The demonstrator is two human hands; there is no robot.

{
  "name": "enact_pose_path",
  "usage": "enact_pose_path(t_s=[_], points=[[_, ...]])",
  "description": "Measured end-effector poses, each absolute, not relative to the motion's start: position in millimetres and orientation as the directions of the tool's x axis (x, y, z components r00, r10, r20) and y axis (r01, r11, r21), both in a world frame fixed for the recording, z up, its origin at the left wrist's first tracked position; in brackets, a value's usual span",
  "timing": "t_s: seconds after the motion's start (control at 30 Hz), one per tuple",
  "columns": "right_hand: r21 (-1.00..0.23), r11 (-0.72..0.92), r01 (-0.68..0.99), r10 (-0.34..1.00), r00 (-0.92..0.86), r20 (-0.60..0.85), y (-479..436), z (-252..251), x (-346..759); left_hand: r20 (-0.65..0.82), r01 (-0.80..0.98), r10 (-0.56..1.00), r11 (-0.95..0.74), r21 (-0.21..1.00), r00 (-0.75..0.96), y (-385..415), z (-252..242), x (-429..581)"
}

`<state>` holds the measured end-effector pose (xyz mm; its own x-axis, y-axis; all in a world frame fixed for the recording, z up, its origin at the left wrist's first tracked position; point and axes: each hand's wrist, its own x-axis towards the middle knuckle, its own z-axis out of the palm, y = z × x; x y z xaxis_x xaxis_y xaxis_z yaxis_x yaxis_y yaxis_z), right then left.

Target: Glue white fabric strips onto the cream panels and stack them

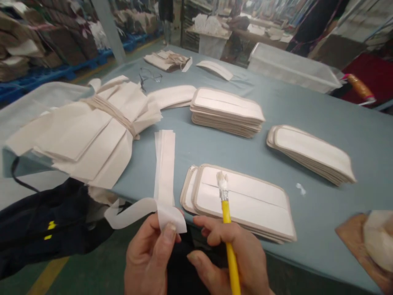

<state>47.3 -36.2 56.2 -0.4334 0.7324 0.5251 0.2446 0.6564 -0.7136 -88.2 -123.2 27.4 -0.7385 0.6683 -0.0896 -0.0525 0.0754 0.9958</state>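
Note:
My left hand (153, 250) pinches a thin white strip (170, 219) between thumb and forefinger, one end curling off to the left. Just beyond it, several pale strips (166, 168) lie in a small pile at the table's near edge. A glue brush (226, 209) with a yellow handle rests in my right hand (235, 254), held among the fingers while thumb and forefinger stay apart. White paste coats its bristles, which point away from me. Under the brush is a stack of rounded cream panels (254, 196), each with a line along its length.
More panel stacks stand in the middle (227, 106) and at right (313, 151). A tied bundle of cream pieces (92, 131) covers the left side. Farther back are a clear plastic bin (294, 67), eyeglasses (150, 76) and a cloth bundle (167, 60). A paste container (379, 237) sits at right.

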Motion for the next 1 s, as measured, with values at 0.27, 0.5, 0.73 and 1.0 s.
enact_pose_path(t_s=[0.27,0.5,0.73,1.0], points=[[-0.914,0.33,0.234,0.928,-0.261,0.268,-38,54,54,-0.221,-0.389,0.854,0.023,0.921,-0.471,-89,22,-53],[-0.82,0.47,0.328,0.882,-0.205,0.423,-26,59,71,-0.162,-0.358,0.925,0.03,0.933,-0.345,-77,19,-35],[-0.863,0.378,0.335,0.86,-0.472,0.193,-13,85,126,-0.458,-0.764,0.888,0.266,0.588,-0.044,-66,36,-14],[-0.718,0.509,0.474,0.826,-0.505,0.252,7,76,191,-0.548,-0.702,0.782,0.209,0.681,-0.299,-56,40,-29]])
